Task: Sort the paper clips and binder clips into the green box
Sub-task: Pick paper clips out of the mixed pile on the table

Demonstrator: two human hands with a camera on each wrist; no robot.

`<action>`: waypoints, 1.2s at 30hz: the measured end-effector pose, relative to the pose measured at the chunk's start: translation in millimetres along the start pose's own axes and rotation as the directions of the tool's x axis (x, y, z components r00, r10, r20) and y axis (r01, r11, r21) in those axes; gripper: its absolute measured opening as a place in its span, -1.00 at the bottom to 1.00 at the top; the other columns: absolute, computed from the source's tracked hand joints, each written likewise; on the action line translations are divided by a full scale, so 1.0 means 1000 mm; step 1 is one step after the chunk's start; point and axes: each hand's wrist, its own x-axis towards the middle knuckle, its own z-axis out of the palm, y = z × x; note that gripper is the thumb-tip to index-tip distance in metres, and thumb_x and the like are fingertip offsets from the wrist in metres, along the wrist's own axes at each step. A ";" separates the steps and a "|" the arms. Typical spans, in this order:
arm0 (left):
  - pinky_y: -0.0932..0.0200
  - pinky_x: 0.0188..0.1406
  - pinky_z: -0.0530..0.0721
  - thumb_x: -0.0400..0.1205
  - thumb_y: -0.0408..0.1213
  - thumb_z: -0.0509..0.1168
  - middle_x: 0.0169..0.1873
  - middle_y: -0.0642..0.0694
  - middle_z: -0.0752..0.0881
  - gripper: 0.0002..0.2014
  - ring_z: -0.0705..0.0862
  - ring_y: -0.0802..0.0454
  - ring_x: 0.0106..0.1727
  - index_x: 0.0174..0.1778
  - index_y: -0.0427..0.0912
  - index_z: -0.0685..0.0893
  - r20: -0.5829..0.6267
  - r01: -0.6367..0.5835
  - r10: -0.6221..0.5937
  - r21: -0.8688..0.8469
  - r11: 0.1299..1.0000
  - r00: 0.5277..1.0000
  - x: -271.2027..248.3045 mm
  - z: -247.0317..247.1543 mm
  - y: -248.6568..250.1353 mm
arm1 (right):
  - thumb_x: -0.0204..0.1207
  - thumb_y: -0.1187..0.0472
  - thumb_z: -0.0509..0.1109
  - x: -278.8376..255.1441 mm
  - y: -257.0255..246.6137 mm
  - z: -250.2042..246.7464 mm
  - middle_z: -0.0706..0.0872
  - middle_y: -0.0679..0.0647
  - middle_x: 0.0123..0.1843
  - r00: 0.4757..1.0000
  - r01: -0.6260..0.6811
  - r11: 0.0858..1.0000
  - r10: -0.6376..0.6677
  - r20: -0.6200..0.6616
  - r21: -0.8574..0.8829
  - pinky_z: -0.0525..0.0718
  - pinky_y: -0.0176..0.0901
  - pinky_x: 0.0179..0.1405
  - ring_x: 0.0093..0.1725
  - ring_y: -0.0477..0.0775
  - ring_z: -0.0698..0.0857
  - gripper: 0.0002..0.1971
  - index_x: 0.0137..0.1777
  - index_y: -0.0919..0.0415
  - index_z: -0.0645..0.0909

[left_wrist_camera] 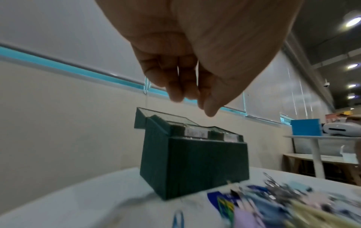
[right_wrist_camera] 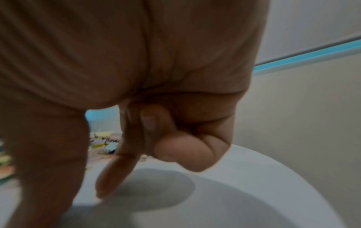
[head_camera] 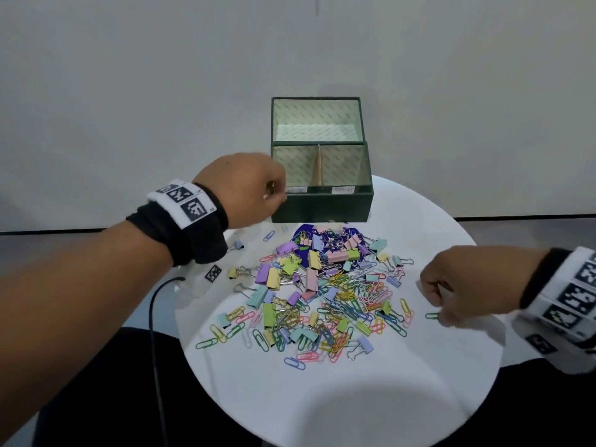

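The green box (head_camera: pixel 322 204) stands open at the back of the round white table (head_camera: pixel 354 398), its front half split by a divider (head_camera: pixel 317 166); both compartments look bare. A heap of pastel paper clips and binder clips (head_camera: pixel 322 291) lies in front of it. My left hand (head_camera: pixel 274 191) hovers at the box's front left corner, fingertips bunched against the thumb (left_wrist_camera: pixel 210 108) on something small with a pale glint. My right hand (head_camera: pixel 438 309) is low on the table's right side, index finger (right_wrist_camera: pixel 105 182) straight and touching the table at the end of a green paper clip (head_camera: pixel 431 315).
Two white labels (head_camera: pixel 296 190) sit on the box's front rim (left_wrist_camera: pixel 195 135). A stray blue binder clip (head_camera: pixel 238 244) and a blue paper clip (head_camera: pixel 268 235) lie left of the heap. A black cable (head_camera: pixel 154 317) hangs off the table's left edge. A wall stands behind.
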 end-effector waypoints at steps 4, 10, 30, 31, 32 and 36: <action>0.12 -0.15 0.61 0.63 0.15 0.23 -0.17 0.11 0.70 -0.79 0.61 0.07 -0.16 -0.08 0.15 0.67 0.376 0.066 -0.130 0.179 0.982 0.917 -0.012 0.023 -0.008 | 0.31 0.11 0.38 -0.007 -0.003 0.009 0.60 -0.31 -0.47 0.999 0.042 0.998 -0.041 -0.006 0.044 0.45 -0.36 -0.44 -0.47 -0.20 0.49 -0.96 -0.25 -0.05 0.61; 0.17 -0.09 0.62 0.59 0.05 0.32 -0.13 0.17 0.72 -0.84 0.65 0.09 -0.10 -0.02 0.14 0.75 0.429 0.151 -0.178 0.095 0.984 0.886 -0.005 0.040 -0.005 | 0.24 0.18 0.27 0.007 -0.004 0.007 0.42 -0.14 -0.49 0.979 0.203 0.911 -0.200 -0.047 0.360 0.36 -0.19 -0.43 -0.46 -0.11 0.32 -0.87 -0.36 0.14 0.35; 0.20 0.05 0.60 0.64 -0.42 0.05 0.51 -0.03 0.54 -0.24 0.62 -0.02 0.25 0.65 0.42 0.10 0.652 0.109 -0.140 0.088 0.990 0.745 -0.009 0.032 0.011 | 0.68 0.11 0.26 0.069 -0.032 -0.043 0.59 -0.17 0.00 0.973 0.031 0.992 -0.003 -0.231 0.118 0.57 -0.15 0.10 0.01 -0.03 0.58 -0.75 0.26 -0.20 0.64; 0.14 0.21 0.58 0.66 -0.42 0.03 0.56 -0.03 0.49 -0.27 0.57 -0.03 0.38 0.65 0.40 0.14 0.654 0.103 -0.139 0.094 0.990 0.744 -0.012 0.032 0.009 | 0.68 0.11 0.27 0.067 -0.032 -0.041 0.61 -0.18 -0.03 0.978 0.041 0.992 -0.016 -0.208 0.118 0.55 -0.15 0.07 -0.03 -0.05 0.59 -0.76 0.22 -0.20 0.66; 0.08 0.36 0.53 0.68 -0.39 0.02 0.58 -0.03 0.46 -0.32 0.53 -0.03 0.46 0.64 0.38 0.20 0.651 0.097 -0.133 0.091 0.991 0.747 -0.014 0.030 0.008 | 0.68 0.12 0.29 0.066 -0.030 -0.040 0.63 -0.21 -0.10 0.982 0.055 0.990 -0.030 -0.186 0.132 0.53 -0.17 0.02 -0.09 -0.10 0.60 -0.79 0.16 -0.19 0.69; 0.07 0.50 0.42 0.76 -0.22 0.01 0.52 0.05 0.53 -0.56 0.51 0.02 0.47 0.51 0.26 0.50 0.620 0.012 -0.024 0.025 1.000 0.784 -0.016 0.022 0.000 | 0.67 0.15 0.32 0.065 -0.022 -0.043 0.53 -0.33 -0.26 0.970 0.090 0.984 -0.052 -0.237 0.155 0.50 -0.20 -0.05 -0.22 -0.23 0.55 -0.80 0.10 -0.17 0.73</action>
